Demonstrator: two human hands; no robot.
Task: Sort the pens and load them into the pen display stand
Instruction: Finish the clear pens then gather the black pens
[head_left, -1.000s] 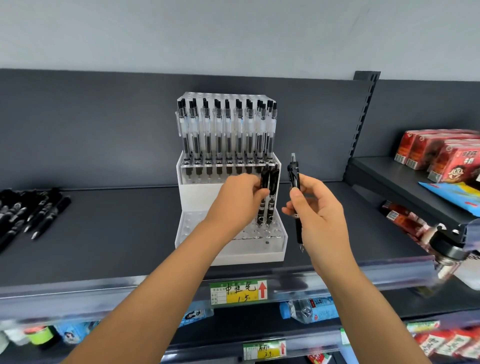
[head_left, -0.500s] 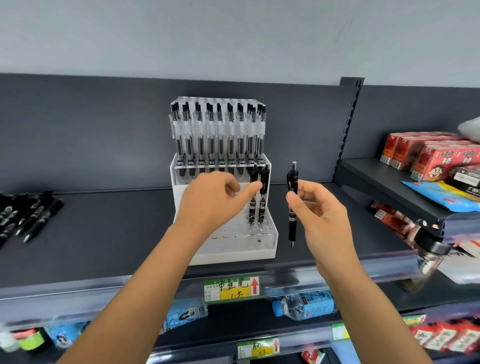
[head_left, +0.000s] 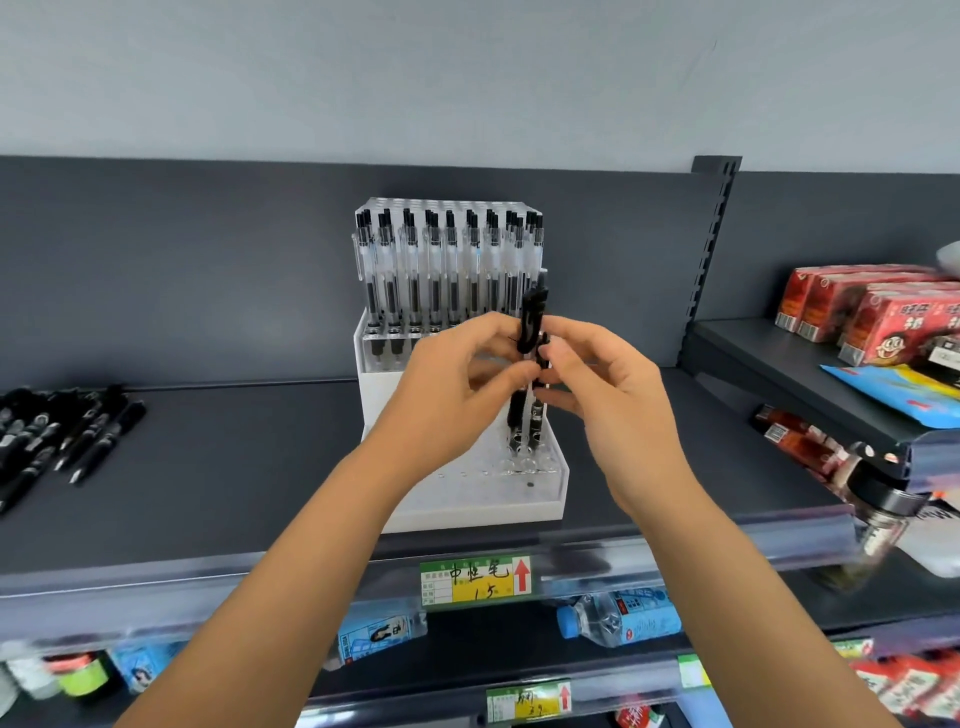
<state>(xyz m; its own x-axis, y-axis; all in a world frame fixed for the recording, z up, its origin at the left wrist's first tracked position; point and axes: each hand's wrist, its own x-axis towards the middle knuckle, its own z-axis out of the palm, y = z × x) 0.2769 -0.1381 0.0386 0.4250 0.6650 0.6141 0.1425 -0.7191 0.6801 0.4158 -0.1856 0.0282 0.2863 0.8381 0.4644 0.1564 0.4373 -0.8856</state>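
A white and clear pen display stand (head_left: 540, 499) sits on the dark shelf, its upper tier filled with several clear pens (head_left: 447, 270). A black pen (head_left: 532, 317) is upright in front of the stand's right side, above the lower tier's holes. My left hand (head_left: 452, 384) and my right hand (head_left: 597, 384) meet on it, both pinching its barrel. Two black pens (head_left: 527, 415) stand in the lower tier just behind my fingers, partly hidden. A pile of loose black pens (head_left: 67, 426) lies at the shelf's far left.
Red boxes (head_left: 872, 317) and a blue packet (head_left: 904, 389) fill the right-hand shelf. A price tag (head_left: 475, 579) hangs on the shelf's front rail. Water bottles (head_left: 618, 618) lie on the shelf below. A dark-capped bottle (head_left: 883, 509) stands at the right edge.
My right hand has brought the black pen leftward in front of the stand. My left hand has left the standing pens and taken hold of the same pen.
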